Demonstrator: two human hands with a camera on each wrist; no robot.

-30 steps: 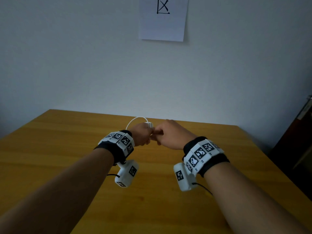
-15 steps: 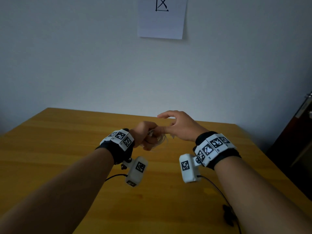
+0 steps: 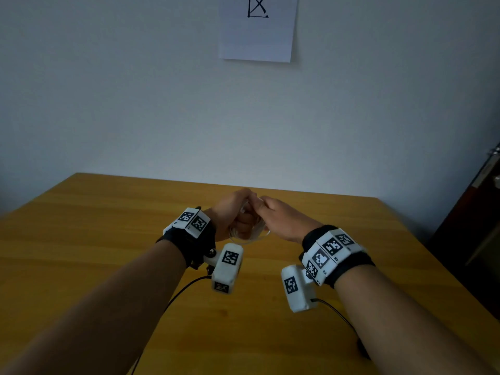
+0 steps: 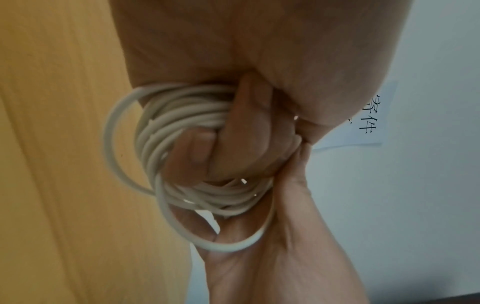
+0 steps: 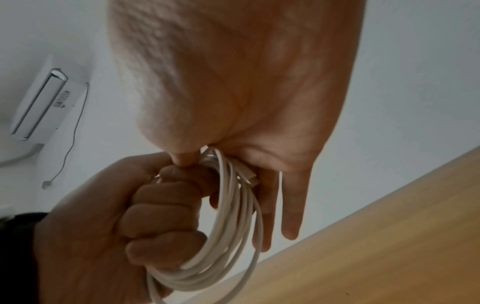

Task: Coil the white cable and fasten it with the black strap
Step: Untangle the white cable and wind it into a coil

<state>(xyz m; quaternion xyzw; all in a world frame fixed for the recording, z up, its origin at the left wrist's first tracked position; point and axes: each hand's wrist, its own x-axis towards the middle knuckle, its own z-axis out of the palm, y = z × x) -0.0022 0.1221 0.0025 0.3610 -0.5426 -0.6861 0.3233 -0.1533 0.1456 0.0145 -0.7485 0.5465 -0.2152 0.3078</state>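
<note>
Head view, count: two hands, one white cable (image 3: 250,234), one bench (image 3: 81,239).
Head view, left hand (image 3: 232,215): raised above the bench, curled round the coiled white cable.
Head view, right hand (image 3: 281,219): meets the left hand at the knuckles; how its fingers lie cannot be told from here.
Head view, cable place: loops hang just below and between the two hands, clear of the bench top.
Head view, surroundings: one sheet of paper (image 3: 257,28) on the wall above; a white marker-tagged camera box below each wrist, each with a black lead trailing over the bench; a dark door at the right edge.

Left wrist view, count: one coil of several turns of the white cable (image 4: 182,127).
Left wrist view, left hand (image 4: 246,61): fingers (image 4: 249,127) folded into the palm, gripping the bundle through the middle of the coil.
Left wrist view, right hand (image 4: 259,257): lies behind the lower loops, one loose turn across its palm.
Left wrist view, in the way: the left palm hides the upper part of the coil.

Right wrist view, count: one coil of the white cable (image 5: 233,226), one white plug end (image 5: 248,174).
Right wrist view, left hand (image 5: 109,216): fist clenched on the coil.
Right wrist view, right hand (image 5: 246,92): thumb presses the strands against the palm at the top of the coil, pinching them; the other fingers (image 5: 293,205) point straight down behind the loops.
Right wrist view, surroundings: one wall air conditioner (image 5: 44,107) with a hanging lead; bench corner at lower right.
</note>
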